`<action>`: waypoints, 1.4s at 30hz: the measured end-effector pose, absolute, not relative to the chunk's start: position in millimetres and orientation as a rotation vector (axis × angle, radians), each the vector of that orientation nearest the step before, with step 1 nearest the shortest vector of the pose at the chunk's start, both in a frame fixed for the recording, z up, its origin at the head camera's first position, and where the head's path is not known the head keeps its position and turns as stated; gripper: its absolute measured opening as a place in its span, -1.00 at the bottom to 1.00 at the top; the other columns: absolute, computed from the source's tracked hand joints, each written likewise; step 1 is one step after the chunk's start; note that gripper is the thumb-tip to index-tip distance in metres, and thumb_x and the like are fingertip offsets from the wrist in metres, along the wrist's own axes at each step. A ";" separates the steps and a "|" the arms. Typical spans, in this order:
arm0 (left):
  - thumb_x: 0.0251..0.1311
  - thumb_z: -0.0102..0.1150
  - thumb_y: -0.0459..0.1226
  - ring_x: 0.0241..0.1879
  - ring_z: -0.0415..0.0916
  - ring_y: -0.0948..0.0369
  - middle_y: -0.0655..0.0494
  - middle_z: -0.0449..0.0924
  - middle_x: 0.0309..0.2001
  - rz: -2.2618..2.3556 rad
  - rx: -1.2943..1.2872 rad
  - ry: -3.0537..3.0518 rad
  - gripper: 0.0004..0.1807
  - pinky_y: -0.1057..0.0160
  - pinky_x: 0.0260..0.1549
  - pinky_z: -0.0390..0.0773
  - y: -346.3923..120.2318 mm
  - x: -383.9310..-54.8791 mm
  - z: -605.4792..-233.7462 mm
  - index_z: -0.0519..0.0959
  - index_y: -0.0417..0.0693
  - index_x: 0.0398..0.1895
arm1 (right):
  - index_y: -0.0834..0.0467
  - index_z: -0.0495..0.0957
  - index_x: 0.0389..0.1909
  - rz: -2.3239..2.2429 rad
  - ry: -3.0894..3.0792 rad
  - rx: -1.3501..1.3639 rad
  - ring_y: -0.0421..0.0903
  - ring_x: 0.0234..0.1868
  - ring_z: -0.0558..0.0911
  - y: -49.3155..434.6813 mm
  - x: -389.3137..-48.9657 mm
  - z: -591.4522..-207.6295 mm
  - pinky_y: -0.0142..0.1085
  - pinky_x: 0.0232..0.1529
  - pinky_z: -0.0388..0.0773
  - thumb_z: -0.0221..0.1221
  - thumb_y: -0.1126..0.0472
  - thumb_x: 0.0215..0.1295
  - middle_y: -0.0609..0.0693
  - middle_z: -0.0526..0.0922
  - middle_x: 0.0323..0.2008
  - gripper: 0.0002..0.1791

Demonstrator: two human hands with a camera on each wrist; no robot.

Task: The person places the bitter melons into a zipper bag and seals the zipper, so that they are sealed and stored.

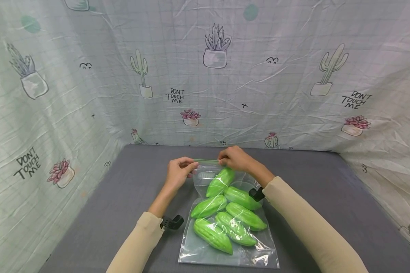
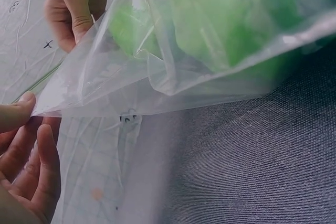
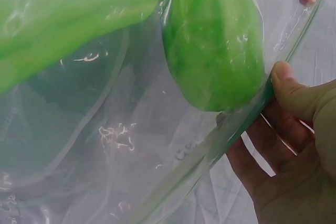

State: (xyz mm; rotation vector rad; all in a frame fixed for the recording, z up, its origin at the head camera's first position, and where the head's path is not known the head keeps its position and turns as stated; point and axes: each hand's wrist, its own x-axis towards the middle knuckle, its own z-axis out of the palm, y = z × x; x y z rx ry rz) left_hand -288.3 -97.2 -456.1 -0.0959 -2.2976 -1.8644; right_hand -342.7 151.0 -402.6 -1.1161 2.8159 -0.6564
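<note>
A clear zip bag (image 1: 191, 252) lies on the table with several bright green, ridged gourds (image 1: 212, 235) inside. Its green zip strip (image 1: 207, 161) runs along the far edge, lifted toward the hands. My left hand (image 1: 180, 170) pinches the left corner of that edge between thumb and fingers. Farther right along the strip, my right hand (image 1: 237, 159) pinches it too, thumb on the near face and fingers behind, as the right wrist view shows. One gourd (image 3: 215, 40) sits close under the zip beside the right hand. The bag's right top corner is hidden behind the right forearm.
A dark grey table (image 1: 133, 189) spreads around the bag. Pale cloth (image 1: 177, 125) printed with potted plants and lettering hangs behind and on both sides. Each wrist wears a black strap device, such as the left camera (image 1: 172, 222).
</note>
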 end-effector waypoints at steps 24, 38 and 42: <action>0.24 0.44 -0.25 -0.28 0.76 -0.18 -0.13 0.81 -0.24 -1.890 -0.082 -2.258 -0.79 0.20 -0.39 0.75 -99.2 -285.7 -456.2 0.76 -0.19 -0.14 | 0.23 0.75 -0.04 -0.700 2.822 -1.082 -0.03 -0.15 0.77 159.7 -346.0 -408.6 -0.11 -0.05 0.72 0.18 0.26 0.49 0.09 0.82 -0.14 -0.78; 0.24 0.45 -0.24 -0.31 0.77 -0.11 -0.14 0.81 -0.23 -1.894 -0.078 -2.249 -0.77 0.27 -0.42 0.72 -99.8 -289.9 -460.6 0.75 -0.20 -0.14 | 0.18 0.72 -0.01 -0.753 2.801 -1.036 -0.10 -0.22 0.75 164.6 -345.5 -409.4 -0.14 -0.09 0.71 0.19 0.25 0.49 0.02 0.82 -0.23 -0.80; 0.24 0.44 -0.25 -0.28 0.76 -0.18 -0.08 0.82 -0.27 -1.891 -0.079 -2.247 -0.80 0.28 -0.42 0.72 -99.1 -291.2 -461.1 0.76 -0.19 -0.15 | 0.19 0.73 -0.01 -0.736 2.807 -1.039 -0.11 -0.21 0.75 166.0 -345.4 -408.7 -0.14 -0.09 0.71 0.18 0.25 0.50 0.02 0.82 -0.22 -0.79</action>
